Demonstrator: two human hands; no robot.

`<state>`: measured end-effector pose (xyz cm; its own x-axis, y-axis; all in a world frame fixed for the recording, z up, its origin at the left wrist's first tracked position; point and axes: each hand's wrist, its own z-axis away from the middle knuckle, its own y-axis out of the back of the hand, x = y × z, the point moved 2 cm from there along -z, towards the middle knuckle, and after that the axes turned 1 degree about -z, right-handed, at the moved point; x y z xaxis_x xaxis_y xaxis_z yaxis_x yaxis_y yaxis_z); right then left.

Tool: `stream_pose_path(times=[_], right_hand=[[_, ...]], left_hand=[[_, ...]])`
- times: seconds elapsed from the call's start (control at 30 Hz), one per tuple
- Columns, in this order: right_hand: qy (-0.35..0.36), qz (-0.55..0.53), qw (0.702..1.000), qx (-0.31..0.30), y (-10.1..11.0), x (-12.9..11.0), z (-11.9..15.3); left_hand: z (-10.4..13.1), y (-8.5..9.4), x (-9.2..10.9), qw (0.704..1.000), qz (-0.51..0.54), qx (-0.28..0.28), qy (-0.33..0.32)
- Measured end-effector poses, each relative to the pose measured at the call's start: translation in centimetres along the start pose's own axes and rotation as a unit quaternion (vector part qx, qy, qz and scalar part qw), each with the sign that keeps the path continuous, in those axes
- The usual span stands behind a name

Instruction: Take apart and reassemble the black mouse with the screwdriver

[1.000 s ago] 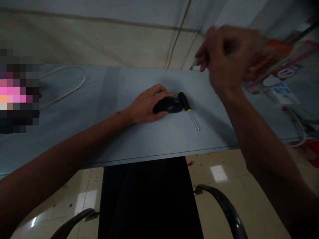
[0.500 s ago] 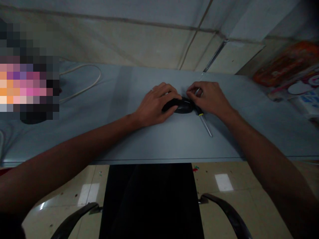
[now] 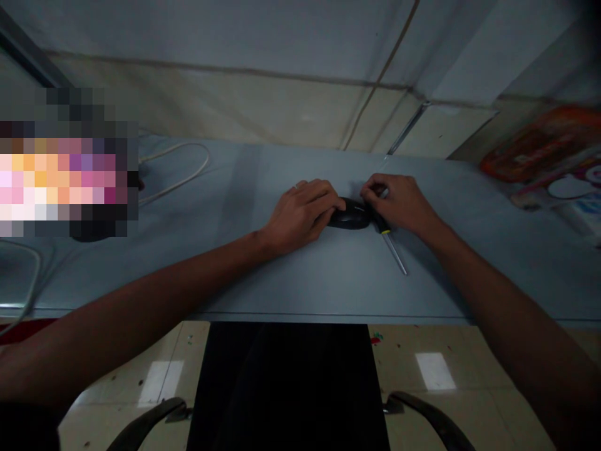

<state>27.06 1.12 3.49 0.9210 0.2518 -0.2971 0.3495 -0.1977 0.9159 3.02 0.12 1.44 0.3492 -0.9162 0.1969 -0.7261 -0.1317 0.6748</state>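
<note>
A black computer mouse (image 3: 351,216) rests on the grey tabletop. My left hand (image 3: 305,213) is closed over the mouse's left end, its fingers bent and the thumb mostly hidden. Just past the mouse's right end, my right hand (image 3: 394,197) has thumb and forefinger pinched together; whatever sits between the tips is too small to make out. Beneath that hand lies a screwdriver (image 3: 394,250) with a black handle, a yellow ring and a metal shaft pointing towards the front edge. Part of its handle is hidden by my right hand.
A pale cable (image 3: 181,178) loops over the table at the left, beside a blurred-out patch. Orange and white packages (image 3: 554,150) stand at the right end. The tiled wall (image 3: 225,94) runs along the back, and a black chair armrest (image 3: 427,413) shows below.
The whole view has shifted, so the table sits lower in the picture. My left thumb has drawn back from the mouse's front side. The right hand stays pinched beside the mouse.
</note>
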Motion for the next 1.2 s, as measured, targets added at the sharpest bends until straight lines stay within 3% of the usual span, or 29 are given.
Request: stream_pose_path(times=[0.47, 0.77, 0.9, 1.2], right_hand=[[-0.076, -0.051, 0.996, 0.003, 0.7, 0.2, -0.5], [-0.091, -0.117, 0.986, 0.071, 1.0, 0.1, -0.5], [-0.081, -0.133, 0.985, 0.074, 1.0, 0.2, -0.5], [-0.078, -0.144, 0.982, 0.092, 1.5, 0.2, -0.7]], left_hand=[[-0.2, 0.3, 0.5, 0.999, 0.002, -0.019, 0.033], [-0.1, 0.0, 0.4, 0.999, 0.012, -0.027, 0.019], [-0.1, 0.0, 0.3, 1.0, 0.01, -0.027, 0.009], [0.3, -1.2, -0.1, 0.988, -0.031, -0.144, -0.055]])
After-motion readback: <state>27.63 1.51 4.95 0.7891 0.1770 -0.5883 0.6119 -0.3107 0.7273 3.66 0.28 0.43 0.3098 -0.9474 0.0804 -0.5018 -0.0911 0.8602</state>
